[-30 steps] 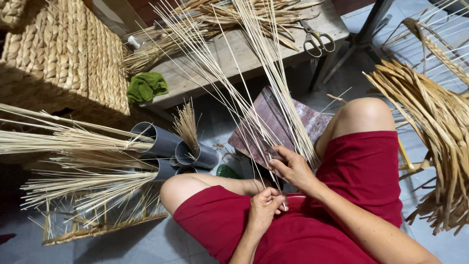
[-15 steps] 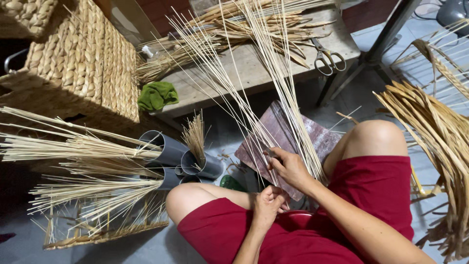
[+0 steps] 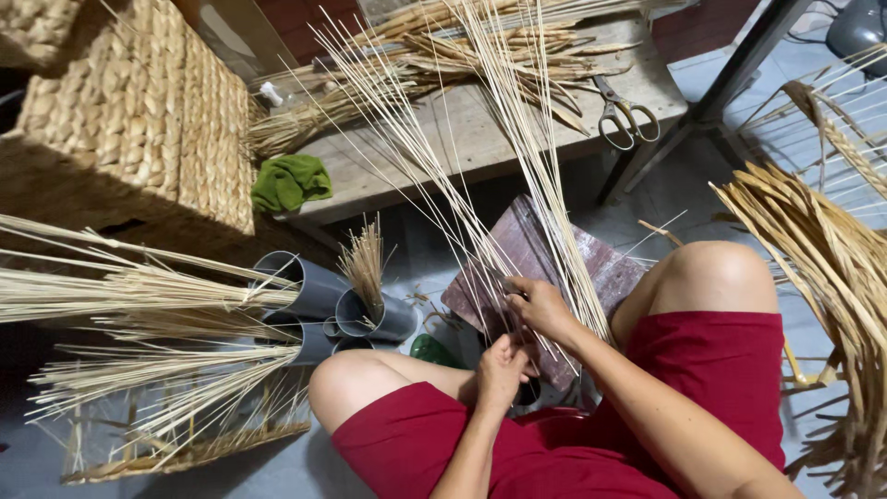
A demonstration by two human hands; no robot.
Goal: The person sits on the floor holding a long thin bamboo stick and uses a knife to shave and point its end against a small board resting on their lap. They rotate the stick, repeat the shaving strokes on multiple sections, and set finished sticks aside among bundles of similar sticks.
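Note:
I sit with both knees bent, in red shorts. My right hand [image 3: 543,310] grips a fan of long thin pale reeds [image 3: 499,157] near their lower ends; the reeds spread upward over the wooden bench. My left hand [image 3: 504,370] is closed just below it, at the base of the same reeds. Under the hands lies a dark reddish board [image 3: 545,259] tilted between my knees.
A wooden bench [image 3: 443,139] carries dried fibre bundles and scissors [image 3: 621,113]; a green cloth [image 3: 288,181] lies on its left end. A woven basket [image 3: 139,120] stands at left. Grey pipes [image 3: 319,296] hold reed bundles. Broad dried strips [image 3: 822,268] hang at right.
The view has shifted slightly, so the bench and basket sit lower in the picture. Both hands stay at the base of the reeds with small finger movements.

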